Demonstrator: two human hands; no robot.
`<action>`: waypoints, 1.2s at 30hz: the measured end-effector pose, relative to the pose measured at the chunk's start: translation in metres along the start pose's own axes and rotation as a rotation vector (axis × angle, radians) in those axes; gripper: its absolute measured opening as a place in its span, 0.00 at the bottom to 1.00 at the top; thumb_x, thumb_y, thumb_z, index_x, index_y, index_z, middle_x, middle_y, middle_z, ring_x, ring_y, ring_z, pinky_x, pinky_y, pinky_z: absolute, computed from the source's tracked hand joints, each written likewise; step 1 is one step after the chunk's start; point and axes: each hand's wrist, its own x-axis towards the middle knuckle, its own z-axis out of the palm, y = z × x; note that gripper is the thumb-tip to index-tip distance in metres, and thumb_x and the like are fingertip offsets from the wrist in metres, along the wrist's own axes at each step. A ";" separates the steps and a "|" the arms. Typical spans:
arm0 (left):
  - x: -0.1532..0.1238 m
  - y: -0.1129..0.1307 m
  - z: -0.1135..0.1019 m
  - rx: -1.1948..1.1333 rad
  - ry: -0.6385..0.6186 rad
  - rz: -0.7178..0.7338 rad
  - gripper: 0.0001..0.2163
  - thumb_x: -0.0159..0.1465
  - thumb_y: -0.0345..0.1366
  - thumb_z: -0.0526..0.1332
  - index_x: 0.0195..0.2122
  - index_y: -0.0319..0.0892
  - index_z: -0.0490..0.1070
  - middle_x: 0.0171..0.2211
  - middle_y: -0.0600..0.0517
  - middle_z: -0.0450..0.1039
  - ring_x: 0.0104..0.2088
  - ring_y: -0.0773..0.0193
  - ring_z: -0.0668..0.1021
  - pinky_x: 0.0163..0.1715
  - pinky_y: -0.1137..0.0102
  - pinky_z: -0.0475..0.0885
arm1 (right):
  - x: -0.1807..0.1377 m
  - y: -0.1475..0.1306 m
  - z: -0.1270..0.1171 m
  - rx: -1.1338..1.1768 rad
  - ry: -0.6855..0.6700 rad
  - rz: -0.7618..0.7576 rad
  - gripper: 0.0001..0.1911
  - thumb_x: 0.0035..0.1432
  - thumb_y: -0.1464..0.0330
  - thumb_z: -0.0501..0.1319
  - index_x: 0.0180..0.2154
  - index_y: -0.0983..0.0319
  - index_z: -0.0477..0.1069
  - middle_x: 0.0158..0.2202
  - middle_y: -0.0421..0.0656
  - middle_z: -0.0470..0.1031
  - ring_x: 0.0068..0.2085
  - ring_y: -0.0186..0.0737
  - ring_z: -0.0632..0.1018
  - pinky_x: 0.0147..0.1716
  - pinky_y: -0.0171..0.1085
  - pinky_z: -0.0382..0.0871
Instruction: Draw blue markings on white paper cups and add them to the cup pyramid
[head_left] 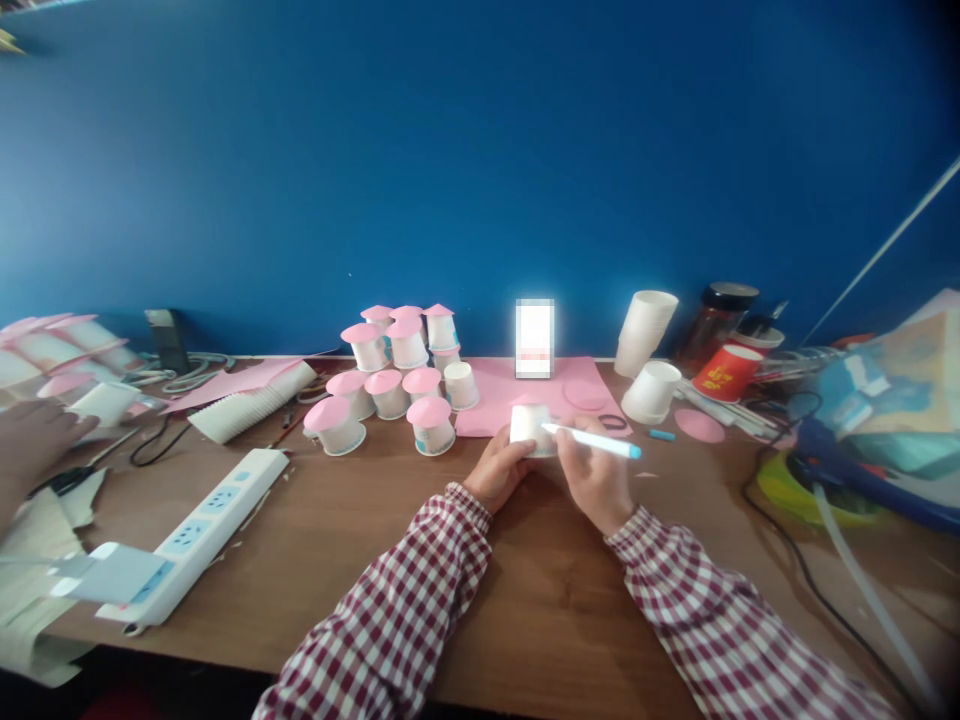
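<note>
My left hand [498,468] is closed round the side of a white paper cup [527,428], held just above the front edge of a pink paper sheet [491,405]. In my right hand [596,480] is a white marker pen [596,438] with a light blue end, its tip at the cup's right side. A small blue pen cap [662,435] lies to the right on the table. To the left stand several upturned cups topped with pink paper cones [429,412], and one bare cup [460,385] beside them.
A power strip [202,530] with a plugged-in adapter lies at the left. Another person's hand [37,440] reaches in by more cups. Stacked cups [645,330], a red cup [726,372], scissors [613,422] and a yellow tape roll [780,490] are on the right. A lit screen [535,338] stands behind.
</note>
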 end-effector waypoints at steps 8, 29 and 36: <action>0.000 0.000 0.000 -0.006 0.000 -0.003 0.17 0.57 0.32 0.59 0.48 0.37 0.69 0.44 0.43 0.72 0.45 0.55 0.73 0.45 0.63 0.67 | 0.000 -0.001 0.000 -0.011 0.000 -0.012 0.06 0.60 0.66 0.55 0.36 0.61 0.67 0.30 0.42 0.74 0.31 0.38 0.76 0.31 0.35 0.70; 0.002 -0.003 -0.002 -0.054 0.050 -0.022 0.17 0.61 0.38 0.57 0.50 0.38 0.68 0.44 0.43 0.73 0.45 0.57 0.73 0.45 0.63 0.68 | 0.002 -0.002 -0.001 -0.022 -0.015 -0.026 0.07 0.60 0.64 0.54 0.35 0.61 0.67 0.29 0.42 0.74 0.29 0.38 0.75 0.29 0.35 0.70; 0.002 -0.003 -0.001 -0.060 0.061 -0.023 0.18 0.59 0.39 0.59 0.49 0.37 0.69 0.43 0.43 0.73 0.45 0.56 0.74 0.45 0.63 0.67 | 0.002 -0.002 -0.001 -0.016 -0.018 -0.010 0.09 0.60 0.63 0.54 0.36 0.61 0.67 0.29 0.43 0.74 0.30 0.39 0.75 0.30 0.36 0.70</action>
